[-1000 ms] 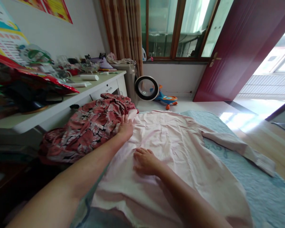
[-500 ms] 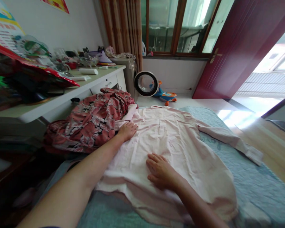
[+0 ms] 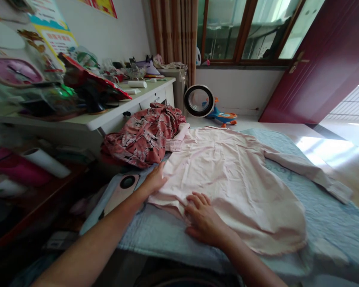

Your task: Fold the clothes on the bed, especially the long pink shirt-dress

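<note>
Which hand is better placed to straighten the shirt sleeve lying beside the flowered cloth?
Probably the left hand: it is at the shirt's left edge, nearer that sleeve and the flowered cloth. The right hand is farther away, near the hem.

Shirt (image 3: 227,171) pale pink; blanket (image 3: 155,235) light blue; bundled cloth (image 3: 143,135) at blanket's left edge reddish pink, black-patched leafy print

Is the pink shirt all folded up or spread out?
Spread out: the pink shirt lies wide across the blue cover, one sleeve stretched sideways.
</note>
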The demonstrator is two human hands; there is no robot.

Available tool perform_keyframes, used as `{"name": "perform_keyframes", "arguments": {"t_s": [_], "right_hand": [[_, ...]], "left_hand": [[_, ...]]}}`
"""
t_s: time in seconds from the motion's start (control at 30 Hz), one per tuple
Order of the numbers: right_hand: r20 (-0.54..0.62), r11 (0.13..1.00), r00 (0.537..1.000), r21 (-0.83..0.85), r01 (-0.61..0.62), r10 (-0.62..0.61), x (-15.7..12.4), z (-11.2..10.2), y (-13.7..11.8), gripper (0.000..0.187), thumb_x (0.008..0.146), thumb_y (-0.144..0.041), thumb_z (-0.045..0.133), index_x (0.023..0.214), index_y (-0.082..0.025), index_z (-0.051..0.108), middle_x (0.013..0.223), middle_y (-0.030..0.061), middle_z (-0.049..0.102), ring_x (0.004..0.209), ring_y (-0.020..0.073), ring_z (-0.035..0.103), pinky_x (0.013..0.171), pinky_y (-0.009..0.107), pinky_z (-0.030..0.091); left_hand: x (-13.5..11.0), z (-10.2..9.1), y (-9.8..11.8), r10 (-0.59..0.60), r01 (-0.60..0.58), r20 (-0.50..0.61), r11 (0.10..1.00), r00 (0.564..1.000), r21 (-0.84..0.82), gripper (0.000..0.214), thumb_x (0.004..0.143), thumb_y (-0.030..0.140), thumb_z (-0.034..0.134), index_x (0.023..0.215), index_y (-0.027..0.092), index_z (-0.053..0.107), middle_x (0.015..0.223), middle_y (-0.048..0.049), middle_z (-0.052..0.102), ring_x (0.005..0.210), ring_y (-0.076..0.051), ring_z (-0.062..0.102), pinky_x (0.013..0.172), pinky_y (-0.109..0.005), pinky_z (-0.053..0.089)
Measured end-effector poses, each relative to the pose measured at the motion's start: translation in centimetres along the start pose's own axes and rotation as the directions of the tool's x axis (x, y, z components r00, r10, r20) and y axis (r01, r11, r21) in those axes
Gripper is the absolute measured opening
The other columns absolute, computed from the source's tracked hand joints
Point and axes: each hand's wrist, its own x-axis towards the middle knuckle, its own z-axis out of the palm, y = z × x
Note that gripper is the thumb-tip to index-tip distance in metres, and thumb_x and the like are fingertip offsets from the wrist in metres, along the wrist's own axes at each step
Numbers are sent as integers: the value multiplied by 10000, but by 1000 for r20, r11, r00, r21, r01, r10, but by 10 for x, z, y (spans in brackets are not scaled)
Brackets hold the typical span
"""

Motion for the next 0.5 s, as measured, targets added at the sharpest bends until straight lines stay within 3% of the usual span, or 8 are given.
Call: {"name": "perform_keyframes", "arguments": {"t_s": [0.1,0.17,0.3,0.43,0.5], "right_hand": [[-46,1000,999,-21,-22,21,0,7,-4,195,858,-266,584,1022,-255,689,1374,70,485,1361,293,307,1145,482,189],[-111,1000,994,-9,-11,10,-2,7,-9,151,871,-212,551,896,-238,697,1360,64,501,1358,287,313,1134,464,221],[-199,996,979,78,49,-33,-8,2,-18,131,884,-161,529,869,-199,654,1162,89,593,1108,220,509,957,349,407],[-125,987,992,156,27,-8,-9,2,-17,156,904,-132,486,866,-176,631,860,48,612,811,157,548,753,264,424],[-77,983,997,181,0,14,-8,5,-15,149,889,-119,497,852,-168,633,846,41,617,786,146,549,730,246,407]], "left_hand": [[-8,-4,-10,-30,35,29,982,999,-188,572,797,155,534,1359,176,427,1231,-92,638,1056,-214,639,911,-311,492],[-11,-7,-15,-46,44,-1,964,999,-262,519,802,128,496,1317,182,480,1151,-69,669,992,-196,650,872,-293,500],[-26,-9,-18,-109,97,-28,956,994,-276,570,799,114,470,1364,190,467,1015,-58,692,904,-196,660,831,-298,500],[-50,-8,-14,-33,41,27,941,999,-335,717,786,199,572,1468,155,355,1132,-90,680,996,-218,650,901,-312,487],[-61,-7,-13,31,-10,49,926,998,-378,690,761,184,594,1430,155,426,1224,-84,655,1067,-211,630,963,-300,465]]}}
